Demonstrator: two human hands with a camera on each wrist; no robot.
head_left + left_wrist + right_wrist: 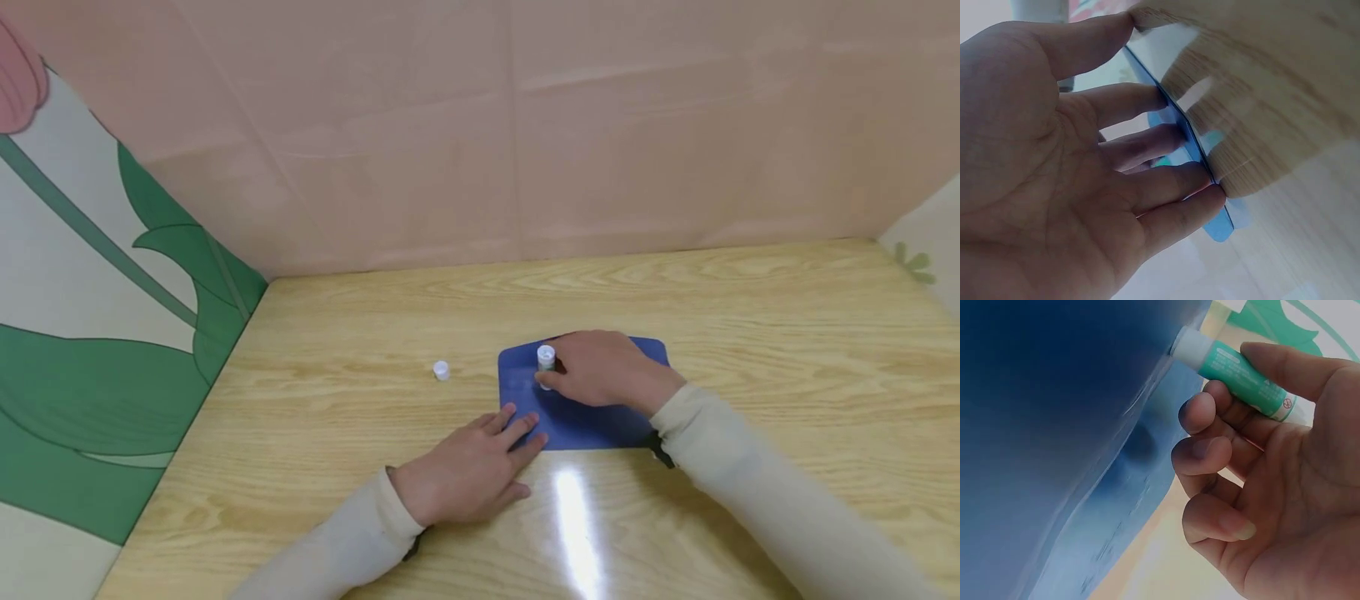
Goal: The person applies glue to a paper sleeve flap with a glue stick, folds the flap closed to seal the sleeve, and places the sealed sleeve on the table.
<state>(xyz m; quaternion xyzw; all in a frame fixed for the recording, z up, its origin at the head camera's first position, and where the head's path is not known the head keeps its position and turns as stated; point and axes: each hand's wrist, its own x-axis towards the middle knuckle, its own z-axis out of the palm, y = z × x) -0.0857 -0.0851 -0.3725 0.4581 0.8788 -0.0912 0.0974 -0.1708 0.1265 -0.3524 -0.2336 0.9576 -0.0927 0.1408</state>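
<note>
My right hand (603,367) grips a glue stick (1241,375), a white tube with a green label. It stands nearly upright over a blue sheet (585,425), its lower end against the surface in the right wrist view. Curled fingers and thumb hold the tube. My left hand (472,471) lies with spread, fairly straight fingers on the sheet's near left corner. In the left wrist view the fingertips (1200,178) press along the edge of the blue sheet. To the left of the sheet, a small white cap (442,371) rests on the table.
The wood-grain table (337,333) reaches back to a pinkish wall covering (390,142). On the left stands a panel (82,400) with green leaf shapes. A bright light reflection lies on the table in front of the sheet.
</note>
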